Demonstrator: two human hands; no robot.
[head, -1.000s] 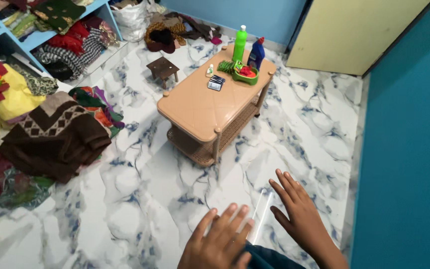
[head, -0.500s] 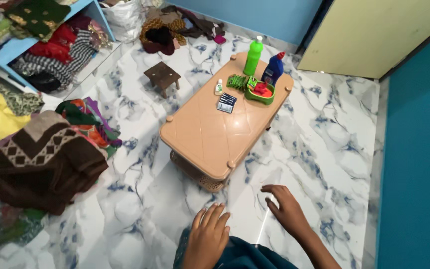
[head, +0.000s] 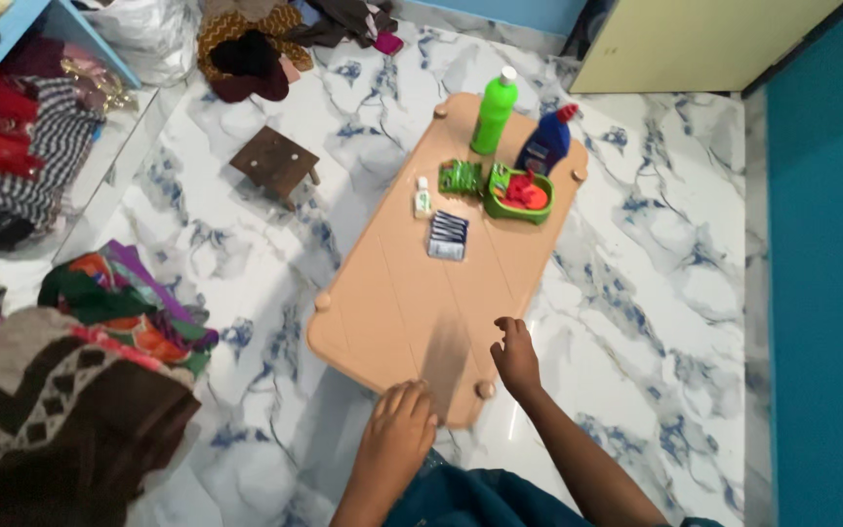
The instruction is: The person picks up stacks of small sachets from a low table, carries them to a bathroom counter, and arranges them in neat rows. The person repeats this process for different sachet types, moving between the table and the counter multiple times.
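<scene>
Table [head: 412, 293] edge under both hands [head: 402, 429]

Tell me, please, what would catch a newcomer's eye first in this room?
The peach plastic table stands mid-floor on white and blue marble tiles, with both hands at its near end: the left hand and the right hand, both empty. At its far end stand a bright green bottle, a blue bottle and a green bowl. Heaped clothes crowd the left.
</scene>
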